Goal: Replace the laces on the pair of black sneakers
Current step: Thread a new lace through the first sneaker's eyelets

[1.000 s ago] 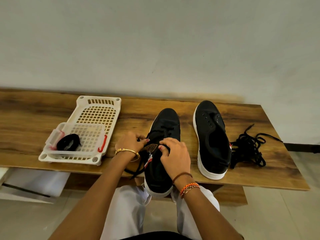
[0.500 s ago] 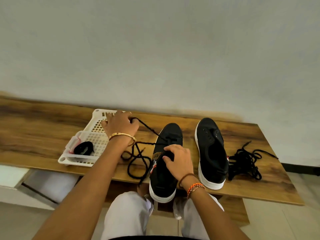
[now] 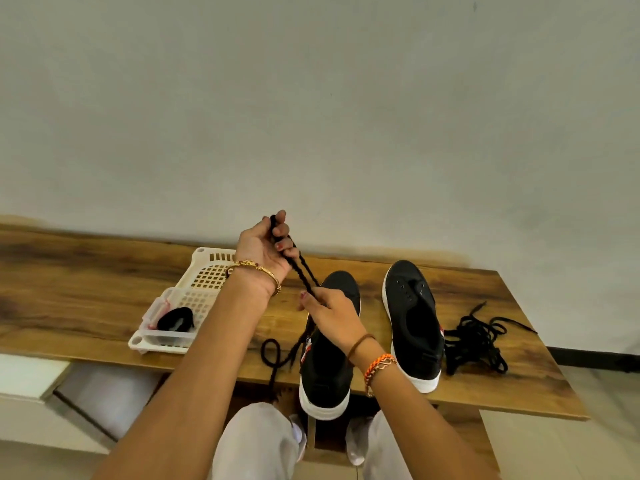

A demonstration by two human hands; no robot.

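Head view shows my left hand (image 3: 265, 249) pinching the lace (image 3: 300, 271) up high, my right hand (image 3: 329, 311) pinching it lower, above the near sneaker (image 3: 329, 344) on the desk (image 3: 86, 271). I should pull it straight and even.

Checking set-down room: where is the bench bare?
Bare: wooden bench left of the white basket, and its far strip behind the sneakers. Crowded: right end, lace pile against right sneaker.
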